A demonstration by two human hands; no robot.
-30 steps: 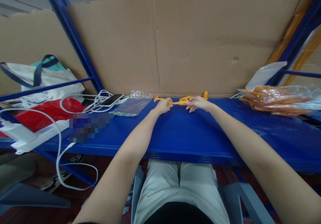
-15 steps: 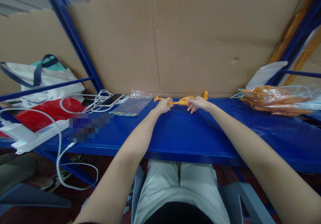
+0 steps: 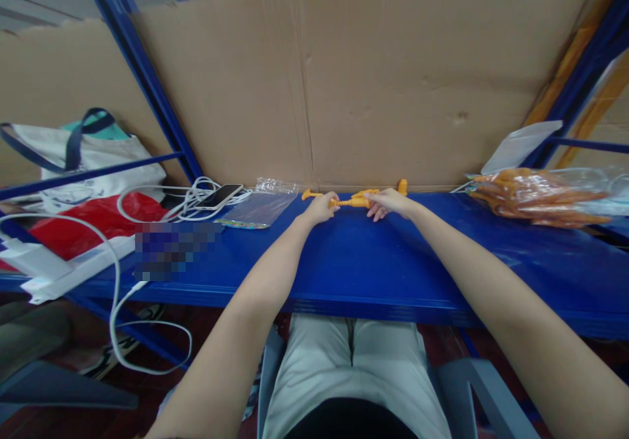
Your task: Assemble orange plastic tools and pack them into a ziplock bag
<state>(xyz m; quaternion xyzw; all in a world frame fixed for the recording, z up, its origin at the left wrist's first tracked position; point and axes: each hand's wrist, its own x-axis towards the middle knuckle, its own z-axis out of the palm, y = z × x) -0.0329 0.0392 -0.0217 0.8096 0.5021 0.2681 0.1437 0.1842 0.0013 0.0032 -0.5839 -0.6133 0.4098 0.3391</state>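
An orange plastic part (image 3: pixel 350 200) with a threaded rod lies at the back of the blue shelf (image 3: pixel 383 262), against the cardboard wall. My left hand (image 3: pixel 321 208) is closed round its left end. My right hand (image 3: pixel 388 202) pinches its right end, fingers curled down onto the shelf. A small orange piece (image 3: pixel 402 186) stands just right of my right hand, and another orange end (image 3: pixel 308 194) sticks out left of my left hand.
A clear plastic bag (image 3: pixel 258 207), a phone (image 3: pixel 219 196) and white cables (image 3: pixel 162 206) lie to the left, beside a red bag (image 3: pixel 93 223) and a white tote (image 3: pixel 83 157). A bag of orange parts (image 3: pixel 533 196) lies at the right. The cardboard sheet (image 3: pixel 393 78) backs the shelf.
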